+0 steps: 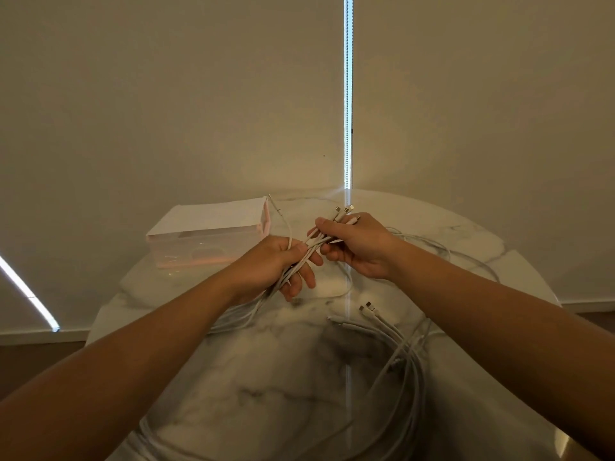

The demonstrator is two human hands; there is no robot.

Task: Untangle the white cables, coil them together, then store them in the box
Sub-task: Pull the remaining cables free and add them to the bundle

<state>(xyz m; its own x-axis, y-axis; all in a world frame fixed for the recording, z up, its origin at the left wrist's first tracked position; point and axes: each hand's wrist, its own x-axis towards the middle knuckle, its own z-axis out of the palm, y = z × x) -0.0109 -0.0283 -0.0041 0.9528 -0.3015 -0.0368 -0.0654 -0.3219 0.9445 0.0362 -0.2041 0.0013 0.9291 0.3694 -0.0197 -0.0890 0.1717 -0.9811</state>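
Note:
Several white cables (404, 354) trail in long loops over the round marble table (286, 387). My left hand (283, 264) grips a bundle of them above the table's far middle, with one loose end sticking up past the box. My right hand (357, 242) pinches the same bundle just to the right, and several plug ends (344, 211) fan out above its fingers. More plug ends (367, 309) lie free on the table below my right wrist. The translucent pink box (199, 251) stands at the far left, its white lid (213, 216) raised.
A beige wall or blinds stand right behind the table, with a bright vertical slit of light (348, 94). The table's curved edge runs close on the left and right. Cable loops cover the right and near parts of the tabletop.

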